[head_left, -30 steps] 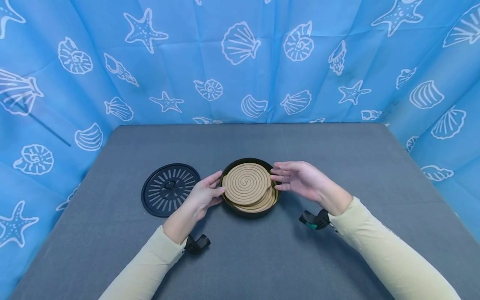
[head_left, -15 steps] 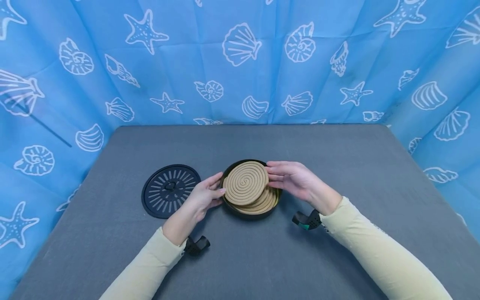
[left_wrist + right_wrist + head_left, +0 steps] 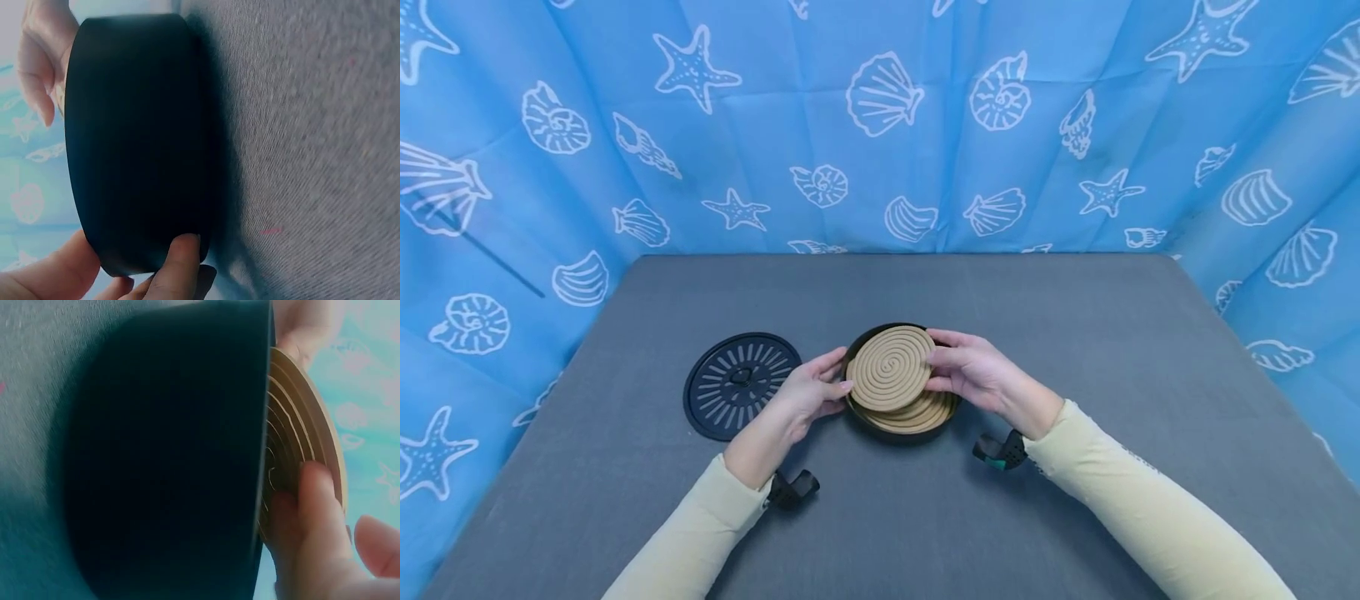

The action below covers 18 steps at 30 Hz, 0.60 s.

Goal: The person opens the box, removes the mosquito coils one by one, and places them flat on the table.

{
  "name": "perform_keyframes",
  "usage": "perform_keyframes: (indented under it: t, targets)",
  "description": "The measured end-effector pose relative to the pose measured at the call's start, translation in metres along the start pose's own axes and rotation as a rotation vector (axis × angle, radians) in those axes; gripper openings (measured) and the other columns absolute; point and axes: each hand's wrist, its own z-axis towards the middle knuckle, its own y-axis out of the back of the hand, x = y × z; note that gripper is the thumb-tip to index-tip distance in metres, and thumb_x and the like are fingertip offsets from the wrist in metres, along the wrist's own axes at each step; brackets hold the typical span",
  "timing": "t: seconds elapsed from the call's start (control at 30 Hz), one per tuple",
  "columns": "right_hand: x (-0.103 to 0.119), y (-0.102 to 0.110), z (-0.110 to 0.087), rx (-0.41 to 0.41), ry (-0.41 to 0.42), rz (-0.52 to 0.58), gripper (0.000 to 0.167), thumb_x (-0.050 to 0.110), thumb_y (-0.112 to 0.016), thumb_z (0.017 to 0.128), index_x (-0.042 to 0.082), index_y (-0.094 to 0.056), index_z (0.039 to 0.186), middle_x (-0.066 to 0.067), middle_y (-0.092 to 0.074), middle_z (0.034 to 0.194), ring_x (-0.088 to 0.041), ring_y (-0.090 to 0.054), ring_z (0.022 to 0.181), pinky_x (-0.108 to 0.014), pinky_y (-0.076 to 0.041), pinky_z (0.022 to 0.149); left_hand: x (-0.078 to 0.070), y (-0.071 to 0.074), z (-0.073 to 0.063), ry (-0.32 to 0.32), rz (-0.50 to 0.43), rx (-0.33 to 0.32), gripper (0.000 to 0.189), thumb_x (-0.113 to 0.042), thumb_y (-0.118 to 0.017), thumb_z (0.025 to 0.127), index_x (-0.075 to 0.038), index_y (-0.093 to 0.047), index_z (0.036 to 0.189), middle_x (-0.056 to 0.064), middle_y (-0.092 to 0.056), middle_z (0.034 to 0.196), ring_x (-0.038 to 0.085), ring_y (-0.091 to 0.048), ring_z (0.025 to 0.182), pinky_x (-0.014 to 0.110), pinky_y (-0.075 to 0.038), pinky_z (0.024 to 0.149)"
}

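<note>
Spiral coil (image 3: 891,369), tan and disc-shaped, positioned at the mouth of the round black tin (image 3: 134,137), near the middle of a grey table (image 3: 1075,308). At far left, a black lid (image 3: 741,375), flat on the surface, with slots radiating from a small central knob. Partly overlapping it in the head view, the left hand (image 3: 802,398) grips the left side of the tin, thumb at the rim and fingers along the outer wall; a black wrist mount (image 3: 793,490) projects below its pale sleeve. At centre, the coil lies tilted over a stack of similar coils (image 3: 917,419) inside the tin, its raised edge standing above the rim in the right wrist view. Right of this, the right hand (image 3: 976,372), nearly closed, pinches the coil's right edge, the fingers against one face and the thumb at the other. Behind the table, a blue curtain (image 3: 940,142) printed with white shells and starfish
</note>
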Motion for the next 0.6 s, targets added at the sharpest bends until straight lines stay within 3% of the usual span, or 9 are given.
perform_keyframes:
  t: [0.23, 0.37, 0.5, 0.6]
  targets:
    - [-0.009, -0.004, 0.002, 0.021, -0.018, -0.034, 0.062, -0.009, -0.04, 0.098, -0.006, -0.01, 0.152, -0.034, -0.029, 0.148, -0.015, -0.067, 0.094, -0.025, -0.055, 0.08, -0.007, 0.006, 0.003, 0.017, 0.063, 0.042, 0.062, 0.008, -0.053, 0.094, -0.005, -0.032, 0.151, 0.015, -0.03, 0.155, 0.029, -0.027, 0.142, 0.048, -0.033, 0.11]
    - [-0.01, -0.003, 0.002, 0.005, -0.023, -0.028, 0.064, -0.01, -0.04, 0.097, -0.003, -0.01, 0.153, -0.034, -0.031, 0.147, -0.016, -0.067, 0.093, -0.026, -0.056, 0.079, -0.011, 0.012, 0.005, 0.004, 0.094, 0.111, 0.064, 0.01, -0.051, 0.095, -0.004, -0.028, 0.152, 0.016, -0.025, 0.157, 0.03, -0.024, 0.143, 0.049, -0.031, 0.111]
    - [-0.007, 0.0, -0.001, -0.004, -0.028, -0.026, 0.066, -0.011, -0.04, 0.097, -0.002, -0.008, 0.154, -0.033, -0.029, 0.148, -0.017, -0.068, 0.094, -0.026, -0.056, 0.08, -0.014, 0.016, 0.007, -0.009, 0.091, 0.175, 0.064, 0.01, -0.049, 0.095, -0.003, -0.025, 0.153, 0.016, -0.022, 0.158, 0.03, -0.021, 0.144, 0.049, -0.03, 0.111]
    - [-0.004, 0.004, -0.004, 0.001, -0.025, -0.016, 0.067, -0.011, -0.039, 0.097, -0.003, -0.005, 0.153, -0.034, -0.026, 0.149, -0.017, -0.067, 0.094, -0.027, -0.055, 0.081, -0.015, 0.017, 0.009, -0.002, 0.078, 0.189, 0.063, 0.01, -0.049, 0.095, -0.003, -0.026, 0.153, 0.016, -0.022, 0.158, 0.03, -0.022, 0.144, 0.049, -0.03, 0.111]
